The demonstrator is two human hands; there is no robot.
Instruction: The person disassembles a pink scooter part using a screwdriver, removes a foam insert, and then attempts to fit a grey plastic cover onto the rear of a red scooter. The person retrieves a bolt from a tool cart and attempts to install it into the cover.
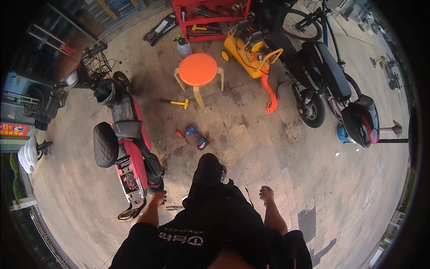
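Observation:
My left hand [158,197] hangs low beside the rear wheel of a red scooter [142,132], its fingers loosely bent and nothing seen in them. The scooter's rear body is uncovered, with wiring exposed. On my other side, my right hand [266,194] is held away from my body over the paving, fingers slightly curled and apart, holding nothing visible. Ahead of my raised knee lie a blue cordless power tool [195,136] and a small red-handled tool [180,134]. Farther off, a yellow hammer [180,103] rests on the ground.
An orange round stool [197,69] stands ahead, with a spray bottle [182,47] behind it. Beyond are a red tool cart [211,22] and a floor jack [160,29]. A yellow air compressor [246,56] trails an orange coiled hose [267,89]. Right stands a black scooter [329,71].

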